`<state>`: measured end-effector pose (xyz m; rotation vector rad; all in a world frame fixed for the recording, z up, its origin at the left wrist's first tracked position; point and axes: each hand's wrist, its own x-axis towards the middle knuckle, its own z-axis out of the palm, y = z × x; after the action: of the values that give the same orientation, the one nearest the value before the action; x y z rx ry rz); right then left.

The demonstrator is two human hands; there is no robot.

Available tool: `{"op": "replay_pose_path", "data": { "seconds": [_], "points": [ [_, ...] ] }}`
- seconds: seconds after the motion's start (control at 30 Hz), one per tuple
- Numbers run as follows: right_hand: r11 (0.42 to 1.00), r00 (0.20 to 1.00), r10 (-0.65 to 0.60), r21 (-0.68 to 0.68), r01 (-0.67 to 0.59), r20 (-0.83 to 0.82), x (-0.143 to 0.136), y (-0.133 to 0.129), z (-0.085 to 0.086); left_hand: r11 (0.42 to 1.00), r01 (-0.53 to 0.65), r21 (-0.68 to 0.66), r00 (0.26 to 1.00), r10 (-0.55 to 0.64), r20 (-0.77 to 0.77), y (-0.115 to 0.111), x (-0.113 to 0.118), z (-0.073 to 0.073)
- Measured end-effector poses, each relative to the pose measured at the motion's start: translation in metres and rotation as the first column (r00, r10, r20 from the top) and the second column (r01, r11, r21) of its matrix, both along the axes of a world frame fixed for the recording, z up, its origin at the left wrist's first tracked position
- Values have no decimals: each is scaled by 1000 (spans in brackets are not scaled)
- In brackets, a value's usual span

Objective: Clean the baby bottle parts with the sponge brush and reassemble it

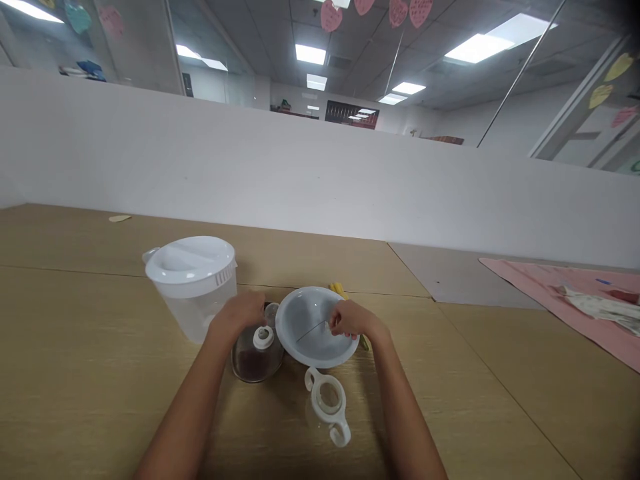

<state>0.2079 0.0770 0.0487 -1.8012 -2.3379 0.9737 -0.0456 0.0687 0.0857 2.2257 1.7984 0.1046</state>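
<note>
My right hand [353, 319] is over the right side of a white bowl [293, 333], its fingers closed in a pinch. A thin dark rod [311, 331] runs from those fingers down into the bowl. To the left, my left hand [245, 312] has its fingers curled at the back of a dark see-through dish [255, 367]. What those fingers hold, if anything, is hidden. A small clear round piece [271, 313] shows beside the fingertips, and a white ring-shaped piece [263, 337] lies on the dish. In front of the bowl lies a white egg separator [330, 397] with hooked ends.
A clear pitcher with a white lid [193, 260] stands behind my left arm. Something yellow [339, 289] pokes out behind the bowl. At the right, a pink cloth [560, 303] bears a whitish cloth [600, 308]. A low white wall [300, 173] bounds the table's far side.
</note>
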Motion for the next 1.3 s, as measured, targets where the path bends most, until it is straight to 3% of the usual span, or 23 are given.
{"op": "replay_pose_path", "data": {
  "seconds": [0.13,0.27,0.37,0.53,0.67,0.83,1.0,1.17,1.3],
  "points": [
    [996,996,-4,92,-4,90,-23,1,-15,997,-27,-70,992,18,-128,5,6,-9],
    [988,989,148,-54,-147,7,-38,-1,-19,993,-47,-105,987,30,-158,3,11,-8],
    [972,972,188,-115,-205,-144,-39,-4,-6,988,-34,-149,989,12,-147,3,12,-10],
    [984,935,95,177,-35,-342,-26,-28,42,978,7,-207,991,-34,-129,5,14,-14],
    [975,875,112,221,-6,-470,-14,-63,75,993,-4,-119,990,-13,-143,-1,11,-3],
    [977,886,189,174,-125,-424,-3,-93,95,998,6,62,999,-3,-50,-21,-1,21],
    [957,864,287,87,-276,-414,-3,-95,98,988,52,146,992,-68,106,-37,-1,36],
    [948,847,303,48,-314,-436,-7,-90,96,956,123,266,984,-153,95,-40,7,39],
    [937,876,342,50,-347,-339,-6,-87,90,964,85,253,985,-120,124,-42,10,43]
  ]
}}
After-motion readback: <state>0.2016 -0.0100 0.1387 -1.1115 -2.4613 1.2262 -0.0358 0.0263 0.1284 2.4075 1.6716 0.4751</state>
